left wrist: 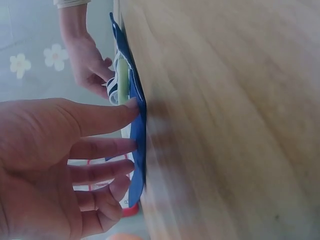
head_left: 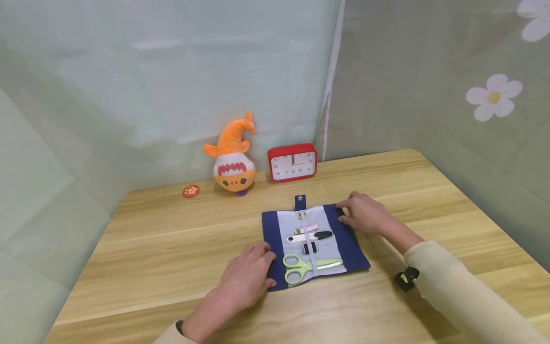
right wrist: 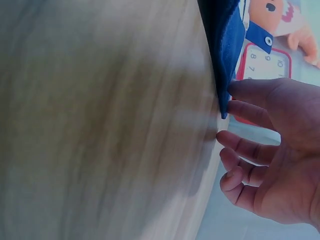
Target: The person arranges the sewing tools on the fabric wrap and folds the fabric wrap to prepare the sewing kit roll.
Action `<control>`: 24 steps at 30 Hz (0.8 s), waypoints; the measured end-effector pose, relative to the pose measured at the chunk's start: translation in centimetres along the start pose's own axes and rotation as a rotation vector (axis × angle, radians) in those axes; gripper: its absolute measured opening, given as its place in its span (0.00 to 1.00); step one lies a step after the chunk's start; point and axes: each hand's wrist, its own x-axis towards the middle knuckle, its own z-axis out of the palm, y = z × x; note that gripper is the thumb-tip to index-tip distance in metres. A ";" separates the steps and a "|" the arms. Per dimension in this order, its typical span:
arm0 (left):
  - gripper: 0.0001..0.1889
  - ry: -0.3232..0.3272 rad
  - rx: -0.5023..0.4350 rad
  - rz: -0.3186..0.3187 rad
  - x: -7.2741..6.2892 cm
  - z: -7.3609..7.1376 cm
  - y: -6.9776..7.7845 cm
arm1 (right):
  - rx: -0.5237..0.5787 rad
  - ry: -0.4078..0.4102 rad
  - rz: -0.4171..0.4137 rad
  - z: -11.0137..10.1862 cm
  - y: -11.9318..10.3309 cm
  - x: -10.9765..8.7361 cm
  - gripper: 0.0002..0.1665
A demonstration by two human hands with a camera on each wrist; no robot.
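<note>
A dark blue fabric pouch [head_left: 352, 248] lies unfolded on the table, its pale grey lining facing up. Under one elastic strap [head_left: 307, 239] sit green-handled scissors [head_left: 296, 274], a small dark spool [head_left: 312, 247], a white tool with a black end [head_left: 296, 239], a small pink-and-white piece [head_left: 312, 228] and a little yellow-green item [head_left: 302, 216]. My left hand [head_left: 247, 273] rests its fingertips and thumb on the left blue flap. At the upper right corner, my right hand [head_left: 366, 213] touches the flap's edge with thumb and forefinger; its other fingers are loosely bent.
Behind the pouch, whose snap tab [head_left: 300, 202] points to the back, stands a red alarm clock [head_left: 293, 163]. An orange-and-white plush toy [head_left: 234, 160] leans left of it, beside a round red disc [head_left: 191, 191]. Fabric curtains border the wooden table [head_left: 172, 253].
</note>
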 end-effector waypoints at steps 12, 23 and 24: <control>0.27 -0.061 -0.065 -0.016 0.5 -0.2 -0.4 | 0.014 0.009 0.003 -0.1 0.1 0.2 0.25; 0.26 -0.034 -0.084 -0.002 0.4 0.0 -0.6 | 0.024 0.024 -0.008 0.1 0.1 0.4 0.24; 0.26 -0.036 -0.087 -0.004 0.4 0.0 -0.6 | 0.025 0.025 -0.007 0.1 0.1 0.4 0.24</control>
